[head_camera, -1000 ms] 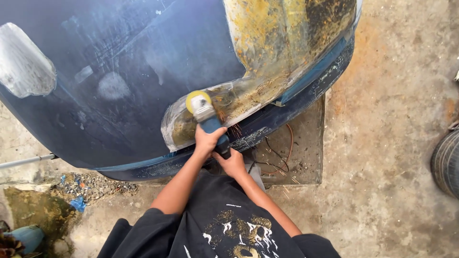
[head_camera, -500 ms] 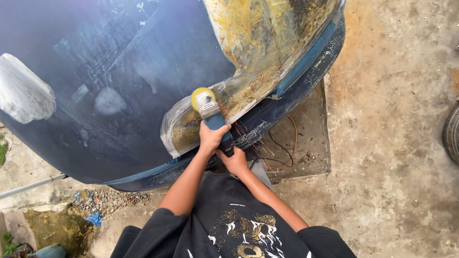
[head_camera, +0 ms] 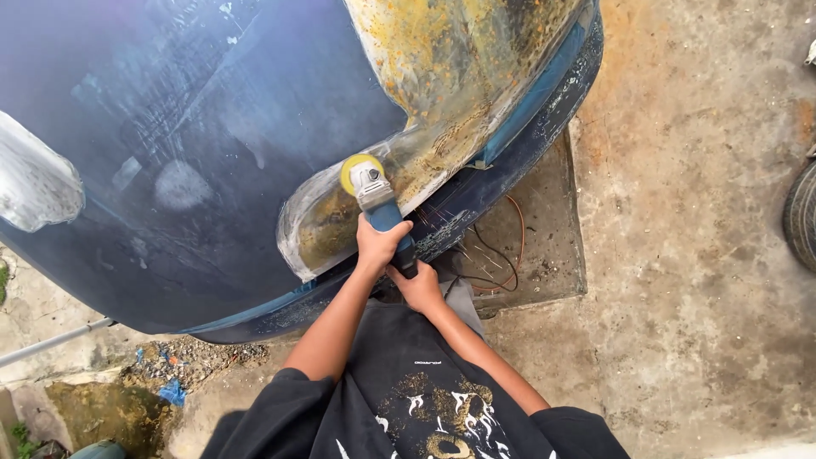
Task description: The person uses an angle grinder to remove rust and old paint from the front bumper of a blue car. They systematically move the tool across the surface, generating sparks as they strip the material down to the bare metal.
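Observation:
I hold a blue angle grinder [head_camera: 384,206] with a yellow sanding disc [head_camera: 358,169] against a dark blue car body panel [head_camera: 212,144]. My left hand [head_camera: 378,242] wraps the grinder's body just behind the head. My right hand [head_camera: 418,285] grips its rear end, close to my chest. The disc rests on a sanded bare-metal patch [head_camera: 323,221] at the edge of a rusty yellow-brown area [head_camera: 459,68] of the panel.
Bare concrete ground [head_camera: 697,255] spreads to the right, with a tyre [head_camera: 801,217] at the right edge. Orange and black cables [head_camera: 497,263] lie on a slab under the panel. A metal rod [head_camera: 51,342] and rubble [head_camera: 170,370] are at lower left.
The view has shifted slightly, and the grinder's disc sits a little further along the sanded patch. Both hands keep the same grip on the tool.

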